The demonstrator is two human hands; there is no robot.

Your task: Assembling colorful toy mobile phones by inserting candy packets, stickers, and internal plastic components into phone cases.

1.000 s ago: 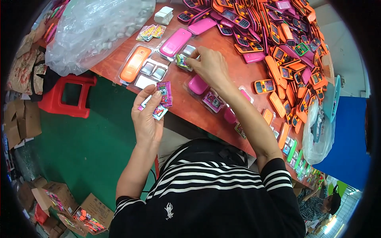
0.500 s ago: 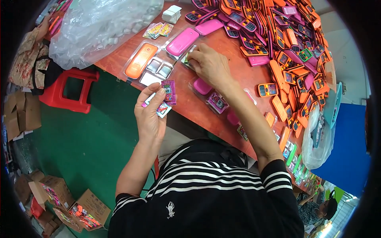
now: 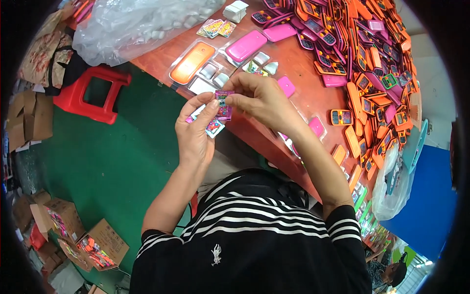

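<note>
My left hand (image 3: 196,127) is closed on a few small printed packets (image 3: 214,128), held just off the table's near edge. Between the two hands is a small purple sachet (image 3: 223,105), pinched by the thumb and fingers of my right hand (image 3: 264,100) while its left side still meets my left fingers. Beyond the hands lies a clear blister tray with an orange toy phone (image 3: 194,62). Beside it sits another with a pink toy phone (image 3: 246,46) and a colourful printed packet (image 3: 255,69). More trays lie partly hidden under my right forearm.
A large heap of orange and purple toy phones (image 3: 364,63) covers the table's right side. Small cards (image 3: 217,28), a white stack (image 3: 235,11) and a clear plastic bag (image 3: 147,29) are at the back. A red stool (image 3: 93,95) and open cartons (image 3: 105,245) stand on the floor at left.
My right hand has come back from the pink phone's tray to the left hand and now pinches the purple sachet. A colourful packet is now uncovered in that tray.
</note>
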